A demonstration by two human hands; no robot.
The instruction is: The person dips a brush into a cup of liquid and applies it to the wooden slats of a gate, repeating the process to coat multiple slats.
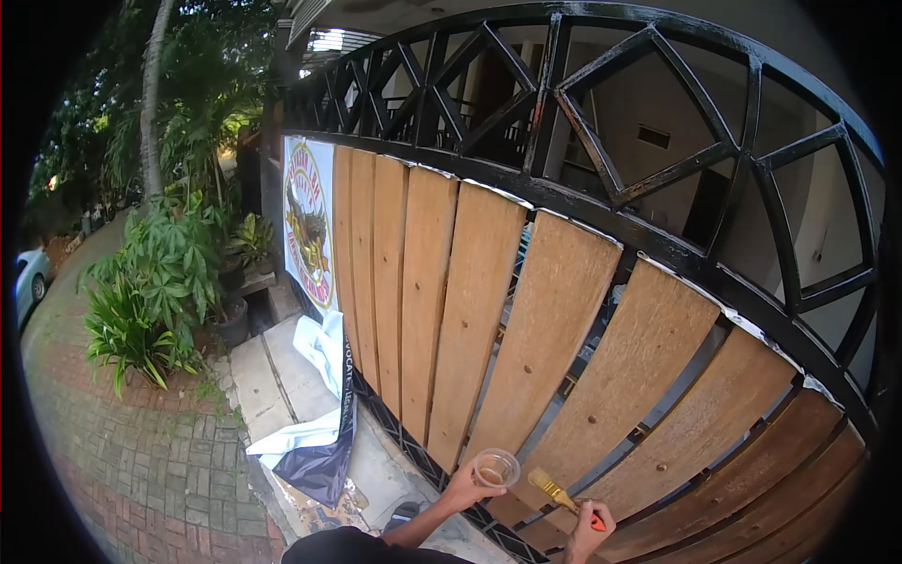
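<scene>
The left hand (pixel 462 489) grips a clear plastic cup (pixel 496 468), fingers curled around its side, near the lower ends of the wooden slats (pixel 564 310). The right hand (pixel 592 526) is closed on the orange handle of a paintbrush (pixel 554 491); its bristles point toward the cup, just beside it, in front of the slats. Black metal latticework (pixel 648 202) spans the gate above the slats.

The only camera sat on the person's head and looked forward and down, with a wide, round-edged view. It was close to the wooden boards (pixel 554 310), which it saw at a slant, and it took in the brick paving (pixel 160 470) at left.
</scene>
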